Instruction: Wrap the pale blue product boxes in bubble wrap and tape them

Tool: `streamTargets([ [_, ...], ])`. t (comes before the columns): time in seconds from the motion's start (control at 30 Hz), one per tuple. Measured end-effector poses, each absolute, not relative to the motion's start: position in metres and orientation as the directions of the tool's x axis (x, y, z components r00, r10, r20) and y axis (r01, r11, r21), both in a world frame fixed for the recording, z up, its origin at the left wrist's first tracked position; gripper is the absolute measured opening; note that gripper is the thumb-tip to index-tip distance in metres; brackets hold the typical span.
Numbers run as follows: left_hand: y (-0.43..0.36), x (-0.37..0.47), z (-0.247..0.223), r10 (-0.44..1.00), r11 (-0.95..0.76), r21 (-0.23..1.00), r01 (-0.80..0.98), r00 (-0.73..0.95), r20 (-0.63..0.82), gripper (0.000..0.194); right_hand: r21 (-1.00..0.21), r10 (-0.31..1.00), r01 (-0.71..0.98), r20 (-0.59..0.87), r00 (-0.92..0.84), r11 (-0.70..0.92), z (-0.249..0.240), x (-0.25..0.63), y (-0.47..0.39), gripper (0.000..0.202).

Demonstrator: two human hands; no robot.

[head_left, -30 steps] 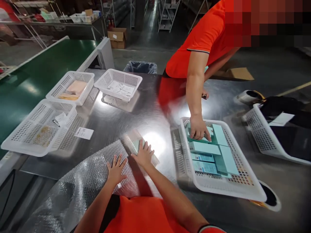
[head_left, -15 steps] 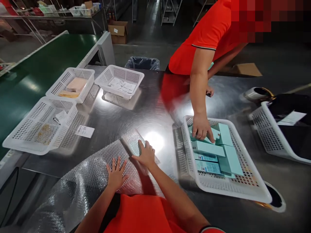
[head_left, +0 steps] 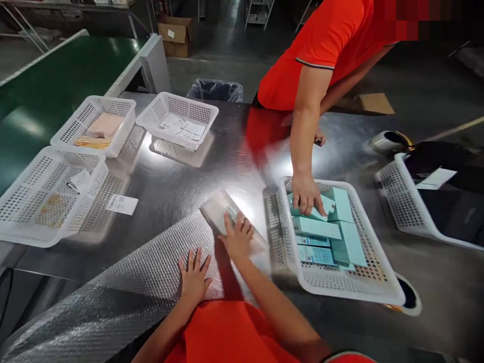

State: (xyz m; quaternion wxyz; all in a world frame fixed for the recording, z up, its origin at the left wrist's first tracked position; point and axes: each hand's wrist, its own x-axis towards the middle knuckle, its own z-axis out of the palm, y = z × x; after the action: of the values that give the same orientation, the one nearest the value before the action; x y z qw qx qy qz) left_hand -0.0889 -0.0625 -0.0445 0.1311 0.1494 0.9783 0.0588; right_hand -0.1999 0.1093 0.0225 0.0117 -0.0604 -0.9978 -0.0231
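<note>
A long sheet of bubble wrap [head_left: 139, 272] runs from the lower left to the middle of the metal table. At its far end is a flat wrapped bundle [head_left: 219, 207]; what lies inside is hard to make out. My left hand [head_left: 194, 277] lies flat on the sheet with its fingers spread. Farther right, my right hand [head_left: 238, 237] rests on the bundle, fingers apart. A white basket [head_left: 363, 293] to the right holds several mint-green boxes [head_left: 321, 228], and another person's hand [head_left: 305, 194] is on the boxes in it.
White baskets [head_left: 45, 239] [head_left: 128, 103] [head_left: 177, 101] stand at the left beside a green conveyor [head_left: 68, 70]. A label card [head_left: 122, 204] lies near them. At the far right are a basket with dark items [head_left: 408, 206] and a tape roll [head_left: 391, 141].
The bundle and the wrap's end have moved right and turned slightly. Both my hands have moved right, still spread. The view has shifted a little.
</note>
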Motion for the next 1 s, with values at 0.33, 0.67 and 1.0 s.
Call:
streamTargets([
  [0.33,-0.1,-0.076,-0.028,0.334,0.94,0.175,0.291,-0.884,-0.326,0.056,-0.152,-0.137,-0.116,-0.136,-0.981,0.982,0.061,-0.168,0.067,0.05],
  [0.67,-0.105,-0.072,-0.04,0.351,0.932,0.201,0.302,-0.889,-0.293,0.063,-0.287,-0.144,-0.067,-0.256,-0.956,0.955,0.064,-0.205,0.107,0.094],
  [1.0,-0.118,-0.069,-0.038,0.341,0.937,0.19,0.294,-0.889,-0.306,0.053,-0.274,-0.165,-0.104,-0.209,-0.964,0.956,0.056,-0.164,0.044,0.066],
])
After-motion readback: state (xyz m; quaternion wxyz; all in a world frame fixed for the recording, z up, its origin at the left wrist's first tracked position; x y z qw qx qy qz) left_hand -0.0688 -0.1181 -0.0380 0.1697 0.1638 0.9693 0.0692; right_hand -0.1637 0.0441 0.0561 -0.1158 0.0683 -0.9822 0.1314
